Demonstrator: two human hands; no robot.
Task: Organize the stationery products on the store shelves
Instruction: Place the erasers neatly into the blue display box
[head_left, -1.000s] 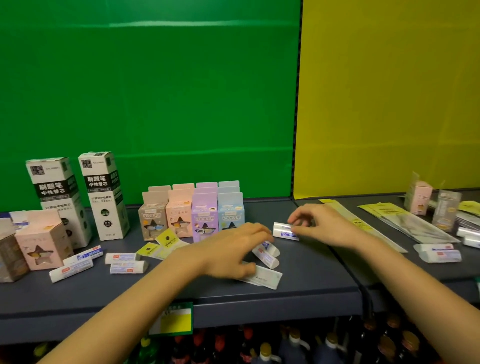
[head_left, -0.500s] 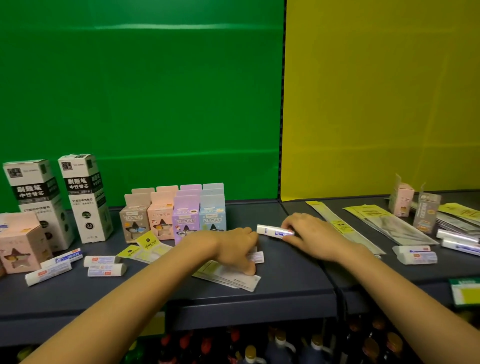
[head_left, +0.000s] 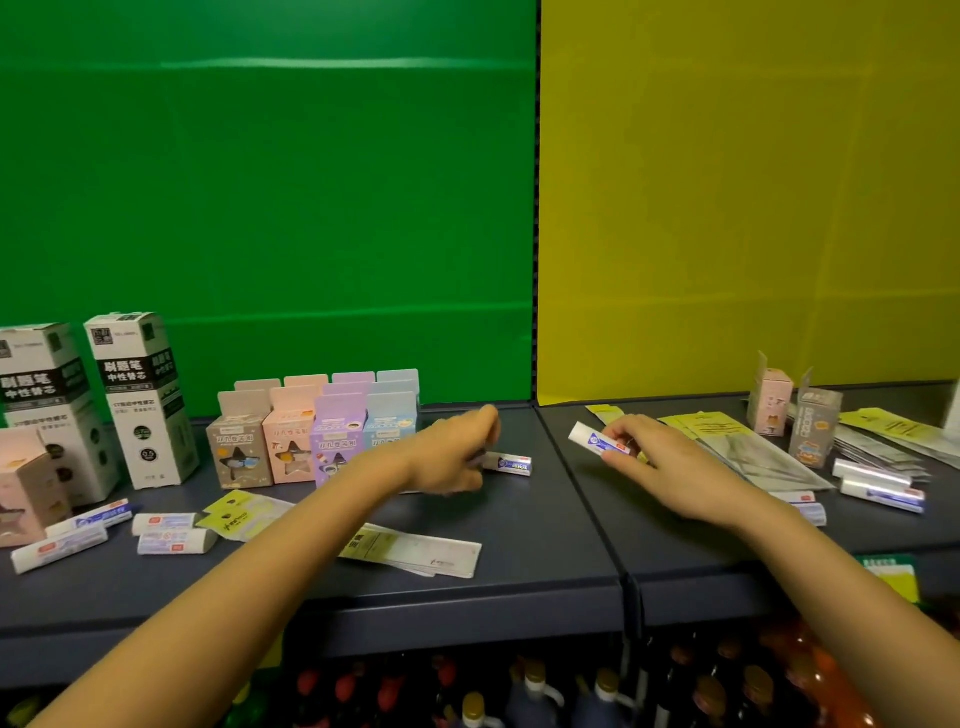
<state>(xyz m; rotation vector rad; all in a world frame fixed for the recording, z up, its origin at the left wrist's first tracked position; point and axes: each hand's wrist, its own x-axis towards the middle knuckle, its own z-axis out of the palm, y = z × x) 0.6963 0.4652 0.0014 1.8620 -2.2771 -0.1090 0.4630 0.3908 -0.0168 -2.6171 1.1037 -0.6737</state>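
right hand (head_left: 670, 470) pinches a probably light, stiff eraser (head_left: 597, 439) by its long sides; left hand (head_left: 454, 454) is blurry beside a second eraser (head_left: 511, 463), can't tell its grip.

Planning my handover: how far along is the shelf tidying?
Done: the pastel boxes stand in neat rows. In hand: the right hand pinches an eraser; the left hand touches a second eraser, grip blurred. Left: loose erasers and flat packets lie scattered.
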